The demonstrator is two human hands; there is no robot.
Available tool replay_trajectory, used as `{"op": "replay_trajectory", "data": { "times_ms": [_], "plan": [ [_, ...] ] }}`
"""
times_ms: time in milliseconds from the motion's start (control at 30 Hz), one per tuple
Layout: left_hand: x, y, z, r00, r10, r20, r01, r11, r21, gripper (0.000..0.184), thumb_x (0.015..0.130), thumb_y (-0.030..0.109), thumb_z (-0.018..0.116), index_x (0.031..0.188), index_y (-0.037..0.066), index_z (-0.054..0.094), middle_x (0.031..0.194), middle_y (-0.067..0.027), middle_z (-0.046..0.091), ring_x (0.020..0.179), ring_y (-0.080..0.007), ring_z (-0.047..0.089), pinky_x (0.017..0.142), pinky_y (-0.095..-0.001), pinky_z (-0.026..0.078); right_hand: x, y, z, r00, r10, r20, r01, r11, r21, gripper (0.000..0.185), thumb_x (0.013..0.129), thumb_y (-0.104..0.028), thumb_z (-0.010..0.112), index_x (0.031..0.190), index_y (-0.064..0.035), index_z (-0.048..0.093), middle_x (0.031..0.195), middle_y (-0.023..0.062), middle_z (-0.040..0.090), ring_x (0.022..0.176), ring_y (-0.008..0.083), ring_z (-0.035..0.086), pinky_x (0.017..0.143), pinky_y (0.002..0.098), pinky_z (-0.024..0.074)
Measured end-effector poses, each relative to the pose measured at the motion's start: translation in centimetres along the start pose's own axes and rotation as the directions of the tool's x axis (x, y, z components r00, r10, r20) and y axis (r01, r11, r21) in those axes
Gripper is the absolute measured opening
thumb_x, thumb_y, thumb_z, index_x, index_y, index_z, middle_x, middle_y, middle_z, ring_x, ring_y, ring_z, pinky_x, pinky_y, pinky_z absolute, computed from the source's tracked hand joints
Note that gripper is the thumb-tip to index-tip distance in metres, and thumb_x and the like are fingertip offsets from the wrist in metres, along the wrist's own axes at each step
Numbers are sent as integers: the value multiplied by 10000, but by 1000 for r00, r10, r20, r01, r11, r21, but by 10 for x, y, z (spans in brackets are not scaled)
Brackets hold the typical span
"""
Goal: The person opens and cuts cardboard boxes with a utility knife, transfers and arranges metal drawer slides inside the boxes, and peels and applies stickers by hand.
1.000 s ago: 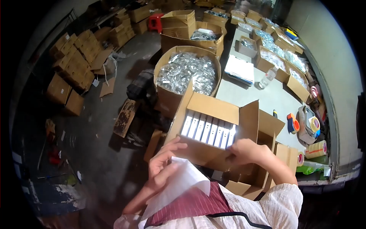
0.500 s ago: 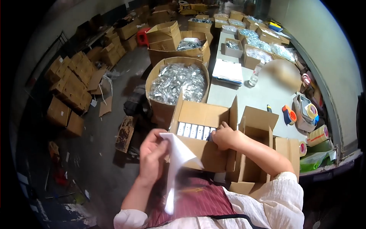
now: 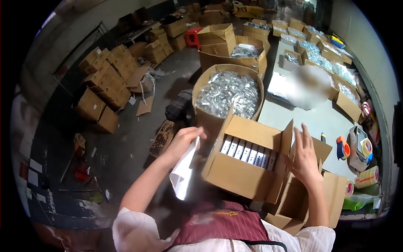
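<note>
Sheet: white sheet point(image 3: 184, 172) is being held by the left hand point(image 3: 189, 136), beside the open carton point(image 3: 241, 174); it is being pinched near its upper edge, so the rest is being left to hang, apparently to leave the carton's opening uncovered.
Left grip: fingers are being closed on the sheet, with the thumb being pressed against it.
Right grip: fingers of the right hand point(image 3: 305, 159) are being held apart and raised beside the carton's side flap point(image 3: 287, 136); nothing is being clasped, and whether the flap is being touched cannot quite be made out.
Carton: the open carton is being tilted in view before the person's body, its flaps being spread outward, which is probably giving access from above.
White boxes: narrow white boxes point(image 3: 245, 152) are being held side by side in a row inside the open carton, being supported by one another and by its walls.
Neighbouring carton: a second carton point(image 3: 294, 195) is being placed just beside the first, beneath the right forearm, perhaps for easy reach.
Bench: papers point(image 3: 277, 84), an orange tape dispenser point(image 3: 343, 148) and tape rolls point(image 3: 367, 177) are being borne by the bench point(image 3: 294, 119).
Round bin: bagged parts point(image 3: 228, 90) are being contained by a large cardboard bin point(image 3: 205, 117) beyond the carton.
</note>
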State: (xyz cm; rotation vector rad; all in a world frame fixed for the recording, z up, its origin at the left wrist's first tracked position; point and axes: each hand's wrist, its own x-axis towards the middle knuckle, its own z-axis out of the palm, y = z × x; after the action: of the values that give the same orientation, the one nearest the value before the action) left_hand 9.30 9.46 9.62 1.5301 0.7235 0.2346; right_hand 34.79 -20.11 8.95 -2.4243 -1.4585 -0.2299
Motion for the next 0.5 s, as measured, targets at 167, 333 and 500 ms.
{"op": "replay_trajectory", "data": {
  "times_ms": [167,333,500],
  "plan": [
    [50,-8,5,973,-122,196,-31,772,635,665,957,616,533,787,-6,697,650,-47,576,647,-124,528,643,-303,429,6,25,-7,844,278,460,-372,919,128,396,801,-293,698,1011,42,661,1044,239,661,935,401,642,817,467,517],
    [79,10,18,909,-284,303,-141,476,868,510,842,433,675,880,-75,692,731,-180,650,667,-269,634,649,-375,485,8,36,30,626,382,680,-729,596,338,310,795,-252,651,836,55,645,769,126,663,723,250,626,688,400,498],
    [93,-11,-12,872,-292,393,-142,618,773,406,795,332,711,956,-40,719,883,-188,724,877,-290,698,783,-382,510,-8,18,43,688,494,531,-725,469,504,272,816,-215,644,861,53,659,720,73,639,650,179,589,666,333,478]
  ]
}}
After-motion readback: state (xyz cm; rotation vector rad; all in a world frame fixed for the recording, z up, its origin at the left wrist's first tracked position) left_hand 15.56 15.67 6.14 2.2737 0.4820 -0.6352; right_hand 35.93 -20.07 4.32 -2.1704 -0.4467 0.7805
